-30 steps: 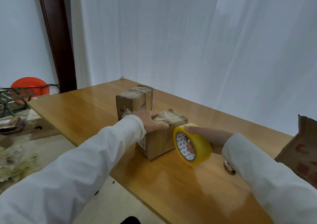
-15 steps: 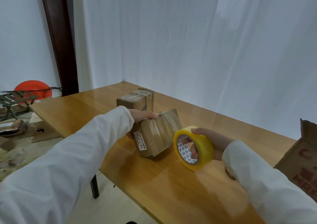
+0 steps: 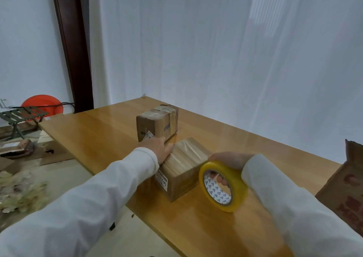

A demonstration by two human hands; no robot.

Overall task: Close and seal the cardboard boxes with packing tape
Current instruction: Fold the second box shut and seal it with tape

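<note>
Two small cardboard boxes sit on the wooden table [image 3: 102, 131]. The near box [image 3: 182, 170] lies flat with a taped face up and a white label on its left side. My left hand [image 3: 157, 146] presses on its far left top edge. My right hand [image 3: 227, 162] grips a yellow roll of packing tape [image 3: 222, 186], fingers through the core, right beside the near box's right side. The far box [image 3: 157, 123] stands behind, taped over its top.
A large open cardboard box [image 3: 345, 190] stands at the right table edge. On the floor at the left are flattened cardboard [image 3: 53, 152], a green folding stool [image 3: 21, 117] and an orange round object [image 3: 43, 103]. A white curtain hangs behind the table.
The near box was tipped up on edge by my left hand and now lies flat on another face. The tape roll has moved closer to the box.
</note>
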